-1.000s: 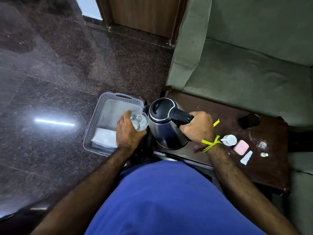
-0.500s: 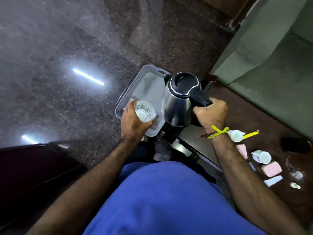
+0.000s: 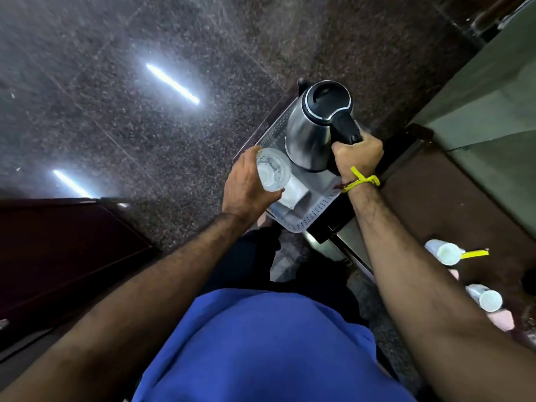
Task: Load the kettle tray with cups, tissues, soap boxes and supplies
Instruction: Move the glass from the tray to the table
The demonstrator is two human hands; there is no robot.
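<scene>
Kettle has moved since the earlier frames: the steel electric kettle with black lid and handle (image 3: 314, 126) was over the dark brown wooden table (image 3: 452, 204) a second ago and now sits over the far half of the white perforated plastic tray (image 3: 314, 211); cannot tell if its base touches the tray floor. Camera has also swung left, more dark speckled stone floor (image 3: 145, 140) in view. Head view, only one: right hand (image 3: 358, 155) clenched around the black kettle handle, yellow thread band (image 3: 362, 180) at the wrist. Left hand (image 3: 246, 184) fingers wrapped around a clear drinking glass (image 3: 273, 169), held upright over the tray's left edge, just beside the kettle body. White folded tissue (image 3: 294, 192) lies in the tray's near half, partly under the glass. Tray sits off the table's left end. On the table near its front edge, right of the right forearm: two small white-capped bottles (image 3: 445, 252), (image 3: 485, 297), a yellow strip (image 3: 475, 253) next to the first, a pink soap box (image 3: 503, 323) partly hidden by the arm. Blue shirt (image 3: 261, 343) fills bottom centre. Grey-green sofa (image 3: 493, 105) at right edge.
</scene>
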